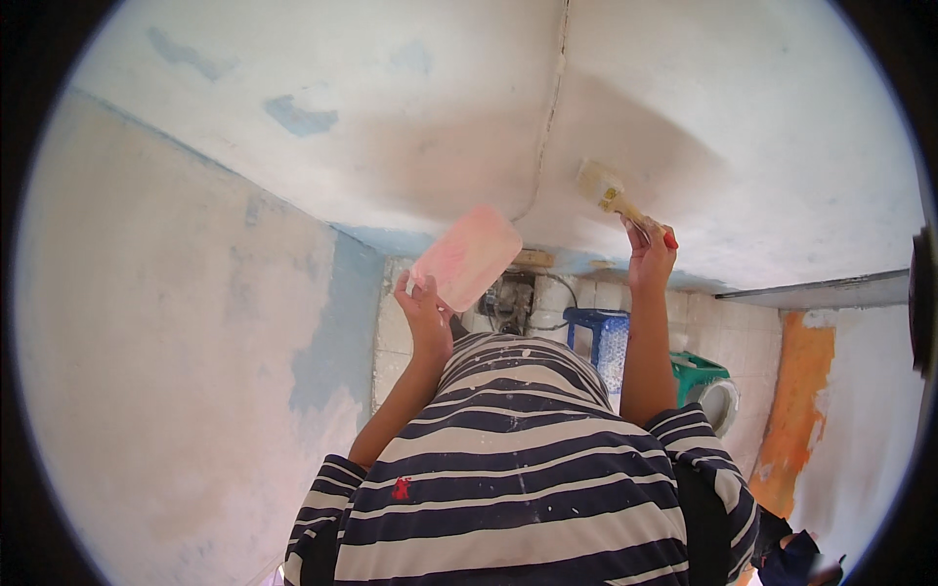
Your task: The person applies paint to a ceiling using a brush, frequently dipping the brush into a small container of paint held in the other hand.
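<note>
1. Left hand (426, 317) gripped pink plastic container (471, 256) by its near edge, fingers bent onto it; container tilted.
2. Right hand (649, 256) gripped paintbrush (608, 190) by its handle, fingers pinched; bristles pointed up-left at pale wall (664, 59), contact unclear.
3. Blue stool (612, 342) stood below, just left of right forearm (647, 352); green stool (696, 365) just right.

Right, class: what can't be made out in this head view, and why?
Head view:
Brush: part of its handle, behind the right hand.
Legs: mostly behind the striped shirt.
Green plastic item: left side, behind the right forearm.
Dark object, right rim: cut off by the lens edge.
</note>
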The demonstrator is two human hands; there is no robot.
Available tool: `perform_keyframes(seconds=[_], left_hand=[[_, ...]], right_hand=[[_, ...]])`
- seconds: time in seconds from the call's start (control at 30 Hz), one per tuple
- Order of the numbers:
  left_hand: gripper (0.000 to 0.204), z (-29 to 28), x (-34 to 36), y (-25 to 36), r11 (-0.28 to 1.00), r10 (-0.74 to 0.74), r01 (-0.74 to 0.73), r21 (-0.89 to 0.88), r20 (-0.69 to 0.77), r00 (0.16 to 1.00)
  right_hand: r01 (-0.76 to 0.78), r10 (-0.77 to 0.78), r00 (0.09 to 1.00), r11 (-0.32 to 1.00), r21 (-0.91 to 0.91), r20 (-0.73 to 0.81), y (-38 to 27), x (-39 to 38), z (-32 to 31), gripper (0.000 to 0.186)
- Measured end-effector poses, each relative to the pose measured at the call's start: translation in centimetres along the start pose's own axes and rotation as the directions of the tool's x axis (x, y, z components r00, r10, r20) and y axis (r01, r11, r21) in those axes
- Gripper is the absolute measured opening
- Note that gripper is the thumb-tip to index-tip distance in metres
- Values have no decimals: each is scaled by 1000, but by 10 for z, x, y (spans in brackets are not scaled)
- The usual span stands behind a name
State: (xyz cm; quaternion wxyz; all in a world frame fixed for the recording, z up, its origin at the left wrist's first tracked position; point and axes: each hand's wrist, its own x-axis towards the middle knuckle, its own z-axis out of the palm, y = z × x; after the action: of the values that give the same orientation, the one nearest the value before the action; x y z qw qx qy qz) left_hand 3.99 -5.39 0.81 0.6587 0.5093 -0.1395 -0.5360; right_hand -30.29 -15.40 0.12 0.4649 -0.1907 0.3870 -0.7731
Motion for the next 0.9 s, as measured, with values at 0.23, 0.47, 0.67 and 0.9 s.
perform_keyframes(seconds=[0.23, 0.47, 0.67, 0.9], left_hand=[[61, 7, -4, 2, 999, 9, -11, 42, 55, 998], [61, 5, -3, -5, 995, -1, -11, 98, 123, 992], [62, 9, -8, -3, 998, -24, 17, 61, 111, 993], [61, 11, -8, -2, 999, -11, 7, 48, 82, 997]], right_hand=[[8, -8, 1000, 1000, -18, 21, -6, -3, 1, 11], [9, -9, 1000, 999, -41, -3, -17, -12, 9, 10], [15, -15, 1000, 1000, -18, 14, -19, -14, 5, 9], [26, -24, 999, 998, -63, 31, -22, -16, 9, 13]])
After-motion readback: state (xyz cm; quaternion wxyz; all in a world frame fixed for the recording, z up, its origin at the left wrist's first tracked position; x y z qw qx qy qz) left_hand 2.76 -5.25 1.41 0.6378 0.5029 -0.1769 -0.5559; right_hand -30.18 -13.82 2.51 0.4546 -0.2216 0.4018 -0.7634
